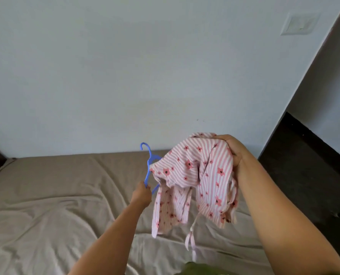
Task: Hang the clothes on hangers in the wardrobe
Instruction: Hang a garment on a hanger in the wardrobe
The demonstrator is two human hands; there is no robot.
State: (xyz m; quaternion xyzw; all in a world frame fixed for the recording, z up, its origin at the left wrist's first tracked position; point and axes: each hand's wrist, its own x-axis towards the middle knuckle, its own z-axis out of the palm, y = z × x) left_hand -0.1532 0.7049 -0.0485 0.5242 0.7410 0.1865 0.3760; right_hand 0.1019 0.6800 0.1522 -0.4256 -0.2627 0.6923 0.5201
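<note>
My left hand (142, 192) is curled round the lower part of the blue hanger (148, 167), its hook pointing up toward the wall (125, 66). My right hand (231, 148) grips a bunched fold of the pink striped top (193, 175) at its highest point, so the cloth hangs loose in the air above the bed (56, 195), its ties dangling below. One edge of the top lies against the hanger's shoulder, and part of the hanger is hidden behind the fabric, so I cannot tell whether any of it is threaded inside yet. By my reckoning the garment is not properly on the hanger: it is crumpled, not spread over both arms. So this piece is at the start of its turn; it remains to work the hanger into the neck, settle both shoulders, then carry it to the wardrobe, which is nowhere in view. A bit of green cloth (197, 268) shows at the bottom edge; I cannot say what it is
</note>
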